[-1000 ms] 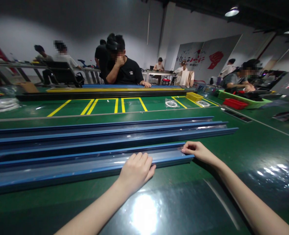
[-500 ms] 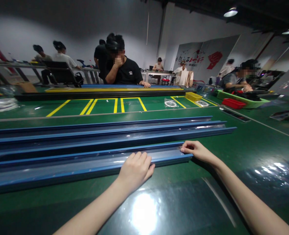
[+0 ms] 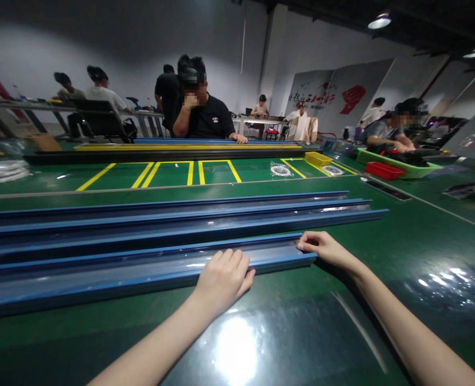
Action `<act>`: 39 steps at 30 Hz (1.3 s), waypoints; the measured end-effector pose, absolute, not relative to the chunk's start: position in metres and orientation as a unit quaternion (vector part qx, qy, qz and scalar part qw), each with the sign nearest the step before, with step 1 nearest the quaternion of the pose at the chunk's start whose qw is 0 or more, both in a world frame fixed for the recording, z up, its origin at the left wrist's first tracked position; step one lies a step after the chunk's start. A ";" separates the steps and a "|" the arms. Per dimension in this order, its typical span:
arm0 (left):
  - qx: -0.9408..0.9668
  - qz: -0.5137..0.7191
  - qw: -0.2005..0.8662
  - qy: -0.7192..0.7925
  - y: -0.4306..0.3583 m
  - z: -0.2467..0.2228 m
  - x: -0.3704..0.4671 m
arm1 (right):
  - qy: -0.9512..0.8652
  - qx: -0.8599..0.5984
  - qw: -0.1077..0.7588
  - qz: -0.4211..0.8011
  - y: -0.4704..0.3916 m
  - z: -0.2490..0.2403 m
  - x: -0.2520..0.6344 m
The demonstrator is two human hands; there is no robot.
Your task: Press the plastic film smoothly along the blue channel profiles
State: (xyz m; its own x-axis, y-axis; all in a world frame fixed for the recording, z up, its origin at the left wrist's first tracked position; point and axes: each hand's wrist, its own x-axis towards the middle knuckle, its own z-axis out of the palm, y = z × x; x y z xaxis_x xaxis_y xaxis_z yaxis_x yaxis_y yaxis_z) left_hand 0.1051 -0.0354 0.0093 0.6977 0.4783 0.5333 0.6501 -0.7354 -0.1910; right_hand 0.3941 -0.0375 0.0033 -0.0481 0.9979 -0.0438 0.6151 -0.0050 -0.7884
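Note:
A long blue channel profile (image 3: 112,271) lies nearest me on the green table, its hollow side up and lined with clear, shiny material. My left hand (image 3: 225,276) is wrapped over the front edge of this profile, close to its right part, with the fingers inside the channel. At the right end of the same profile, my right hand (image 3: 313,243) pinches the clear film (image 3: 296,245); its fingertips are close together there. Behind it lie more blue profiles (image 3: 261,219), roughly parallel and reaching farther right.
Clear sheeting (image 3: 302,327) covers the table in front of me. Farther back are yellow tape marks, long black and yellow profiles (image 3: 161,155), a yellow tray (image 3: 317,158), a red tray (image 3: 383,170) and a green tray (image 3: 422,170). A person (image 3: 211,115) sits opposite; others are behind.
My hands and the blue profiles have stayed in place. The person opposite has shifted the head and raised hand slightly, and the person at the right has moved the hands a little.

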 end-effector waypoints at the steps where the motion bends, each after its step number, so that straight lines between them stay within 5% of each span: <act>1: -0.903 -0.230 0.185 -0.313 -0.035 0.009 0.105 | -0.644 -0.626 0.290 0.332 -0.037 0.003 0.394; 17: -0.904 -0.228 0.180 -0.312 -0.035 0.009 0.104 | -0.594 -0.618 0.378 0.350 -0.035 -0.002 0.402; 27: -0.905 -0.234 0.177 -0.309 -0.035 0.008 0.105 | -0.645 -0.629 0.264 0.345 -0.039 0.006 0.401; 39: -0.903 -0.238 0.172 -0.313 -0.036 0.010 0.105 | -0.655 -0.628 0.283 0.310 -0.040 0.003 0.396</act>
State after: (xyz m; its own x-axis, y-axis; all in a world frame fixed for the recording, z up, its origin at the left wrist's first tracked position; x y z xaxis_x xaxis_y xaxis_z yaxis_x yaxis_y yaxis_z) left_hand 0.1048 -0.0358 0.0095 0.6909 0.4842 0.5368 0.6473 -0.7450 -0.1613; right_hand 0.3961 -0.0396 0.0027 -0.0497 0.9986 -0.0184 0.6474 0.0181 -0.7620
